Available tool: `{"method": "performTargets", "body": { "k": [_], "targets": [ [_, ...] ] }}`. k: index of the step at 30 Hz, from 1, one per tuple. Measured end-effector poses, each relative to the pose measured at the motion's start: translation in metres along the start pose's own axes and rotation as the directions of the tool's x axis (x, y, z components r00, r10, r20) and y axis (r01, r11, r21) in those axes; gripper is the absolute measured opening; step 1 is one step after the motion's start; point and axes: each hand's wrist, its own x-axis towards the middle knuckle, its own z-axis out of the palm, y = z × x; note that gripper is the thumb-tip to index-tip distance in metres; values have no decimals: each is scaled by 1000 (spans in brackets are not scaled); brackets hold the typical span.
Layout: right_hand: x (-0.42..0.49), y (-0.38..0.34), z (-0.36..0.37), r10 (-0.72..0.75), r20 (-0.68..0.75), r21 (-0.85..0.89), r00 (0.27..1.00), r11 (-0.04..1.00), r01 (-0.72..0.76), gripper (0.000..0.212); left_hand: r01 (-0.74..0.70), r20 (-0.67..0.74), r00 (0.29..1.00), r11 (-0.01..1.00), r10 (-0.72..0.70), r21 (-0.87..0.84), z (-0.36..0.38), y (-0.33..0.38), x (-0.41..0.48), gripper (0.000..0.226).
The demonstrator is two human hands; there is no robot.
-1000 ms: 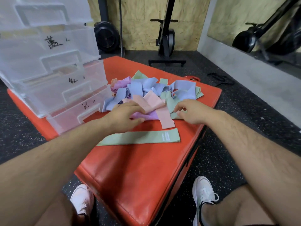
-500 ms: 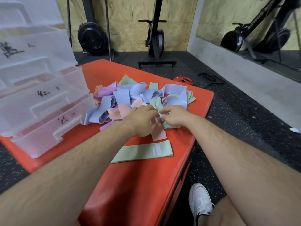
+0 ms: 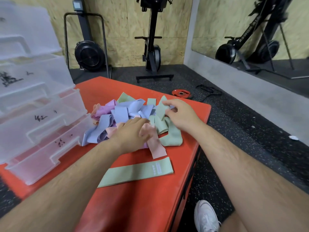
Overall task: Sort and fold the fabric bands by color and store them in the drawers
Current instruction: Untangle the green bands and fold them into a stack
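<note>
matt cloth bands [image 3: 123, 113], translucent plastic drawers [image 3: 38, 124], glossy red vinyl mat [image 3: 133, 203], speckled rubber floor [image 3: 242, 124]

A person's left grip [image 3: 132, 134] is resting, fingers loosely spread, on a tangled pile of bands [image 3: 122, 113] in blue, purple, pink and green on an orange padded desk [image 3: 133, 206]. The right grip [image 3: 180, 114] is pinching a green band [image 3: 160, 110] at the pile's far side. A flat green strip [image 3: 135, 173] is lying nearer, apart from the pile. Clear plastic drawers [image 3: 41, 124] are standing at left.
</note>
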Motion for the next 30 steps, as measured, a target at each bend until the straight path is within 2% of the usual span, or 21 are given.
{"method": "performTargets", "body": {
  "k": [4,6,8,11,14,18,22,26,30],
  "targets": [
    [-2,-25,-9,-31,-55,205,998,978,42,45,46,-81,995,979,-64,-200,-11,4,2,60],
    [-6,-35,-7,-68,-53,239,996,968,79,46,8,-183,980,930,-80,-366,-18,8,0,66],
    [-10,-44,-4,-98,-51,242,994,964,108,39,-69,-272,959,862,-81,-502,-27,12,-3,68],
    [-14,-52,3,-166,25,214,986,964,156,19,-189,-434,900,873,-30,-451,-38,11,-6,44],
    [-13,-49,17,-212,93,101,973,974,203,14,-231,-544,839,902,-5,-364,-46,9,-10,13],
    [-9,-46,31,-160,90,-2,983,987,161,17,-141,-485,872,915,-66,-378,-53,12,-20,25],
    [-13,-54,40,-167,190,57,967,986,159,26,-67,-391,904,845,-174,-530,-63,7,-31,12],
    [-16,-59,49,-231,235,29,944,973,231,19,10,-302,928,826,-217,-564,-69,-2,-39,17],
    [-16,-60,51,-221,324,42,920,975,219,12,82,-272,915,797,-298,-598,-74,-15,-45,20]
  ]
}}
